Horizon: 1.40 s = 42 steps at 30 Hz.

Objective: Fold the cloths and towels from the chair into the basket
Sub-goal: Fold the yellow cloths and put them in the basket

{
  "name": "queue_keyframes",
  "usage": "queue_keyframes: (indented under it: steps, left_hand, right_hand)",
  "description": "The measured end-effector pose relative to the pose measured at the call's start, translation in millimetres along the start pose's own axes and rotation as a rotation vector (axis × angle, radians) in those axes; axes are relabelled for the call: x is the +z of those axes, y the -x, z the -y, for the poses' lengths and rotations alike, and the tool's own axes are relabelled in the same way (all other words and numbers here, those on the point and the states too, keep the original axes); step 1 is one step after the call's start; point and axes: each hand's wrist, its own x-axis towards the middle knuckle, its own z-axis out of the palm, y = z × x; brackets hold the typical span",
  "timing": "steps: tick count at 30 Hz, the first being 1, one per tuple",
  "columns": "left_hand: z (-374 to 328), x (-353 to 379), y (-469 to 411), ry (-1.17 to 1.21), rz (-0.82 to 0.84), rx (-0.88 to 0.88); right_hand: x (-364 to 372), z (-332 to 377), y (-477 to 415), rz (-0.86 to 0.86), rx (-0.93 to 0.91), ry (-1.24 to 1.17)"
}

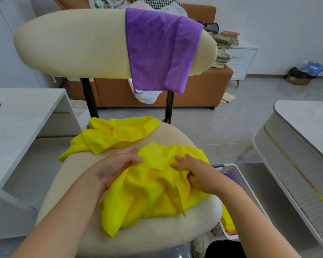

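Right up front on the cream chair (pixel 157 239) seat, a person's got both hands on a crumpled yellow cloth (pixel 153 194) that spills toward the seat's front edge. The left hand (pixel 117 168) comes in from the side with its fingers curled round the cloth's upper left edge. The right hand (pixel 194 172) lays its fingers across the top of the fabric, thumb tucked under a fold, so it's pinching that bit. It's a little motion-blurred around the middle of the cloth, fwiw.

Just beside the seat on the right, down on the floor, sits a white perforated basket (pixel 239 175), with some purple and yellow fabric showing inside.

Further back on the seat there's a second yellow cloth (pixel 116 135), rumpled, one corner hanging off the left edge, not touching the first one.

Up on the backrest a purple towel (pixel 160 51) is draped over the right half, hanging down both sides.

Behind the chair is an orange sofa (pixel 199 90) with laundry heaped on it, and a messy stack of books (pixel 226 45) on a white drawer unit. White tables stand at either side.
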Motion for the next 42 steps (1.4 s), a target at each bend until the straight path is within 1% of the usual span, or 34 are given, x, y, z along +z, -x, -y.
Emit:
queue_keyframes:
  steps: [3, 4, 5, 6, 7, 8, 9, 10, 11, 12, 13, 14, 15, 16, 18, 20, 22, 25, 29, 31, 33, 35, 36, 38, 39, 42]
  left_hand:
    - [-4.2, -7.2, -6.5, 0.192, -0.21, 0.23]
    - [-5.4, -12.7, -9.0, 0.239, -0.309, 0.312]
    - [-6.6, -16.7, -9.1, 0.222, -0.43, 0.399]
    - [-7.9, -21.7, -8.0, 0.123, -0.565, 0.489]
    - [-9.3, -25.5, -5.3, -0.055, -0.696, 0.574]
    - [-10.3, -28.9, -3.0, -0.253, -0.781, 0.651]
    - [-10.9, -31.3, -0.5, -0.442, -0.783, 0.708]
    - [-10.4, -35.0, 1.5, -0.602, -0.701, 0.713]
    - [-8.0, -36.3, 3.4, -0.739, -0.566, 0.647]
    - [-2.4, -37.8, 4.0, -0.889, -0.447, 0.529]
    - [5.5, -39.6, 3.2, -1.08, -0.384, 0.408]
    - [14.3, -41.7, 1.5, -1.287, -0.376, 0.326]
    - [20.9, -41.5, 0.5, -1.44, -0.411, 0.289]
    - [24.8, -39.9, 0.5, -1.508, -0.46, 0.281]
    - [26.4, -35.7, 2.2, -1.464, -0.496, 0.28]
    - [26.0, -34.1, 0.7, -1.397, -0.429, 0.29]
    - [25.9, -32.3, -0.6, -1.324, -0.37, 0.361]
    - [22.4, -29.5, -2.4, -1.195, -0.428, 0.453]
    - [19.1, -31.1, -7.4, -0.971, -0.518, 0.469]
    - [17.3, -33.1, -8.1, -0.921, -0.557, 0.469]
    - [16.4, -34.6, -9.1, -0.889, -0.592, 0.477]
    - [15.9, -34.4, -11.3, -0.878, -0.614, 0.481]
    - [16.4, -33.0, -12.6, -0.893, -0.615, 0.479]
    - [18.4, -29.4, -16.2, -0.938, -0.598, 0.477]
    - [19.3, -27.5, -18.0, -0.957, -0.589, 0.476]
    - [20.8, -23.6, -21.0, -0.978, -0.58, 0.466]
  right_hand:
    - [-0.4, -1.8, -0.6, -0.005, 0.003, -0.025]
    - [-0.7, -2.5, -0.2, -0.017, 0.01, -0.053]
    - [-0.9, -3.4, 0.5, -0.034, 0.021, -0.088]
    - [-1.1, -4.6, 1.3, -0.059, 0.033, -0.12]
    - [-1.3, -6.0, 2.2, -0.09, 0.044, -0.146]
    - [-1.4, -7.6, 3.1, -0.126, 0.055, -0.158]
    - [-1.5, -8.9, 3.6, -0.163, 0.067, -0.16]
    - [-1.4, -9.7, 3.9, -0.199, 0.079, -0.159]
    - [-1.1, -9.9, 3.9, -0.23, 0.092, -0.164]
    - [-0.9, -9.7, 3.8, -0.259, 0.102, -0.175]
    - [-0.8, -9.7, 3.9, -0.288, 0.105, -0.191]
    - [-1.0, -9.5, 4.2, -0.316, 0.102, -0.203]
    - [-1.4, -9.0, 4.5, -0.338, 0.094, -0.209]
    - [-1.8, -7.8, 5.0, -0.352, 0.08, -0.206]
    - [-1.6, -5.0, 5.4, -0.359, 0.038, -0.173]
    - [-0.3, -4.8, 4.5, -0.342, -0.015, -0.117]
    - [1.5, -5.4, 3.6, -0.319, -0.049, -0.071]
    - [1.6, -3.0, 3.8, -0.358, -0.082, -0.09]
    - [-1.9, 1.3, 6.1, -0.446, -0.101, -0.157]
    - [-1.0, 0.8, 5.5, -0.535, -0.036, -0.228]
    - [-1.0, -1.0, 2.4, -0.604, 0.095, -0.341]
    - [-2.1, -3.5, -2.2, -0.583, 0.231, -0.462]
    - [-1.8, -5.2, -3.8, -0.542, 0.278, -0.472]
    - [0.4, -7.2, -5.3, -0.46, 0.309, -0.384]
    - [2.0, -7.2, -4.7, -0.432, 0.281, -0.311]
    - [4.7, -6.8, -1.8, -0.39, 0.102, -0.108]
